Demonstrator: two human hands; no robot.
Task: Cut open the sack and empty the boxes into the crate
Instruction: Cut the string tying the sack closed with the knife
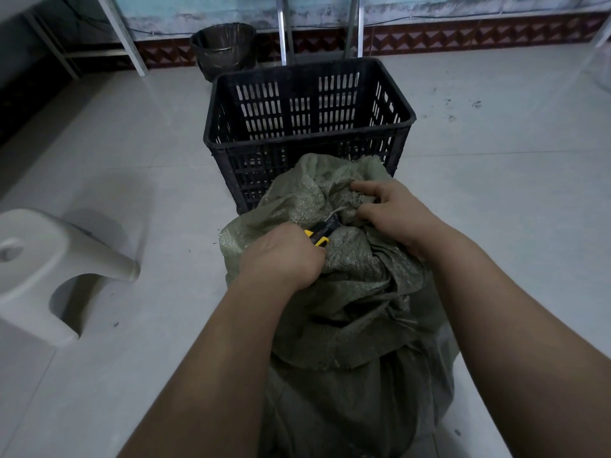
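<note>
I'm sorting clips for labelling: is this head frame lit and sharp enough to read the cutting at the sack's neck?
Head view: dim, flat light; the sack darkens lower down. Same view: left hand, right hand and yellow cutter fairly sharp, blade not discernible. Head view too: wide-angle bending bows the crate rim; the stool at left looks soft.

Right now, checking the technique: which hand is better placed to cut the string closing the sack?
Left. The left hand grips the yellow knife beside the string; the right hand pinches the sack neck.
</note>
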